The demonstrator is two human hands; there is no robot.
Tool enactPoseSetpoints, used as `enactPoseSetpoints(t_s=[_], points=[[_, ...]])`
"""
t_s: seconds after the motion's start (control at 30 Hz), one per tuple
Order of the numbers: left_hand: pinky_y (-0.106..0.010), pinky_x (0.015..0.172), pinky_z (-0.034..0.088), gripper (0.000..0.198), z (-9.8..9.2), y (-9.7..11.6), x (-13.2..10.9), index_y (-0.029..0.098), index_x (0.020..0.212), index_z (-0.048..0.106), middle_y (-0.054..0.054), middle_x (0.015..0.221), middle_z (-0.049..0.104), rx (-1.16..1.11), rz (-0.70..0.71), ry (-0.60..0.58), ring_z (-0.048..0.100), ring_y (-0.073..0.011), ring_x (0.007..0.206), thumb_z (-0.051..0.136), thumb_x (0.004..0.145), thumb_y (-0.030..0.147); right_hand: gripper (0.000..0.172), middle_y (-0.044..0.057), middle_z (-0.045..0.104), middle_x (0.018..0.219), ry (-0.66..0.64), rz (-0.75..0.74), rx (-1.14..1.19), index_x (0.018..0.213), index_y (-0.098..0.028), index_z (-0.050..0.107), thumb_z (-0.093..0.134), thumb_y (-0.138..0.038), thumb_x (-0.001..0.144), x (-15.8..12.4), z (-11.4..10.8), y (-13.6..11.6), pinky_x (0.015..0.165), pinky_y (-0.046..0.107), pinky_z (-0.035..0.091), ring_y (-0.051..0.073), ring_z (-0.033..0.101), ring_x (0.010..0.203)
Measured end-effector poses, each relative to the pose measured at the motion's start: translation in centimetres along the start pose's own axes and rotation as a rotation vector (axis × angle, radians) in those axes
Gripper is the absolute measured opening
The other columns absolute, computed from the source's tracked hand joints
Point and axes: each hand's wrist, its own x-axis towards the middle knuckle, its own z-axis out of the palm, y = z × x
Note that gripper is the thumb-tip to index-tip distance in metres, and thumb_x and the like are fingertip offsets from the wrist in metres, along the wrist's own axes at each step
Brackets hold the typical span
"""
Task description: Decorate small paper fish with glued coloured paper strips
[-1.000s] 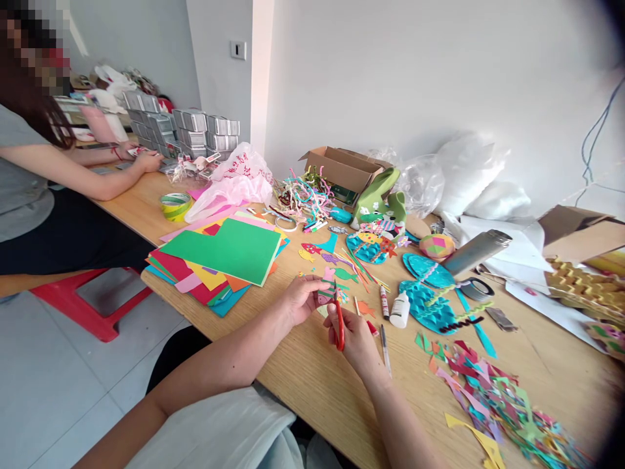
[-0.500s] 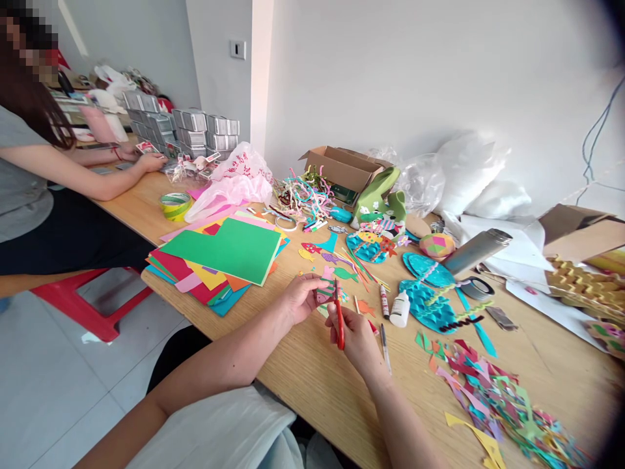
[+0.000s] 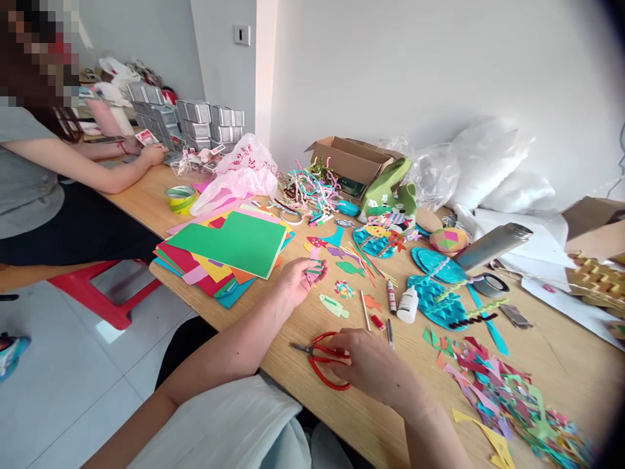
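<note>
A strip of bare tabletop (image 3: pixel 300 327) runs between my left hand (image 3: pixel 305 280) and the scissors (image 3: pixel 311 352) at my right hand (image 3: pixel 371 361), room enough for fingers to pass. Just beyond, the pale green paper fish (image 3: pixel 333 305) lies flat (easily crossed from above). Ahead of my right hand, the pen (image 3: pixel 390 333), marker (image 3: pixel 392 298) and upright glue bottle (image 3: pixel 407 305) crowd the way; to the right, the heap of scraps (image 3: pixel 517 391) does too.

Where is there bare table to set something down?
Bare wood shows between the left hand and red scissors, and between the scrap heap and white sheet. Crowded: the far side, with pipe cleaners and cardboard box; coloured paper covers the left corner.
</note>
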Motion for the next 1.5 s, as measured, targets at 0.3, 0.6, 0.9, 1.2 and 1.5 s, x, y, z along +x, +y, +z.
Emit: enactPoseSetpoints(t_s=[0.3,0.6,0.9,1.2,1.5], points=[[-0.026,0.070,0.054,0.007,0.4,0.1,-0.4,0.011,0.063,0.060,-0.010,0.074,0.069,0.044,-0.023,-0.006,0.067,-0.0154,0.071,0.059,0.066,0.005,0.018,0.005,0.067,0.085,0.061,0.012,0.089,0.082,-0.020,0.070,0.052,-0.022,0.085,0.8,-0.5,0.2,0.066,0.024,0.042,0.015,0.062,0.074],[-0.028,0.063,0.051,0.015,-0.3,-0.5,0.0,0.013,0.071,0.062,-0.006,0.072,0.066,0.450,-0.086,0.046,0.061,-0.0134,0.063,0.073,0.061,0.014,0.013,0.003,0.068,0.080,0.276,0.091,0.052,0.081,-0.018,0.063,0.051,-0.017,0.083,4.8,-3.7,4.0,0.065,0.023,0.042,0.015,0.061,0.072],[-0.028,0.065,0.051,0.012,0.3,0.1,-0.7,0.015,0.069,0.060,-0.005,0.075,0.066,0.562,-0.101,0.044,0.059,-0.0141,0.068,0.070,0.062,0.011,0.018,0.007,0.072,0.088,0.071,0.081,-0.105,0.086,-0.015,0.069,0.052,-0.013,0.081,8.3,-3.9,5.2,0.067,0.024,0.044,0.017,0.064,0.078],[-0.026,0.066,0.049,0.012,0.7,-0.1,-0.9,0.014,0.065,0.061,-0.003,0.068,0.064,0.573,-0.121,0.033,0.059,-0.0128,0.067,0.070,0.061,0.008,0.016,0.008,0.072,0.093,0.005,0.095,-0.249,0.088,-0.017,0.070,0.056,-0.014,0.080,9.2,-3.6,5.6,0.071,0.025,0.042,0.019,0.064,0.086],[-0.025,0.065,0.048,0.014,0.5,-0.3,-0.7,0.015,0.063,0.060,-0.001,0.062,0.062,0.563,-0.130,0.033,0.058,-0.0118,0.063,0.073,0.060,0.010,0.015,0.007,0.073,0.088,-0.042,0.066,-0.307,0.079,-0.019,0.073,0.058,-0.014,0.077,9.6,-3.9,5.0,0.068,0.024,0.042,0.020,0.066,0.083]])
